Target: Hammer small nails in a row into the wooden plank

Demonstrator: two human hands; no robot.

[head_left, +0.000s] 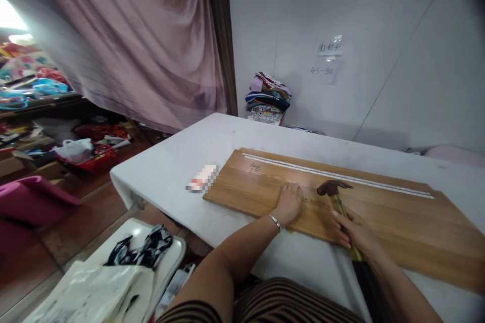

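Note:
A claw hammer [338, 207] is in my right hand [352, 229], its fingers wrapped round the handle. Its dark head is raised a little over a wooden board [397, 217], to the right of my left hand. My left hand [290, 204], with a silver bracelet at the wrist, rests on the board with fingers curled down and together. Whatever the left fingertips may pinch is hidden. Small dark specks [308, 200] show on the wood just beside that hand. Two white measuring strips [333, 174] lie along the board's far side, near handwritten marks [254, 167].
The board lies on a white-covered table [182, 141]. A blurred-out flat object [202, 178] is left of it. Folded fabrics [268, 98] are stacked by the wall. A white stool [178, 247] with cloth and a bag stands at lower left, and a pink curtain [151, 35] hangs behind.

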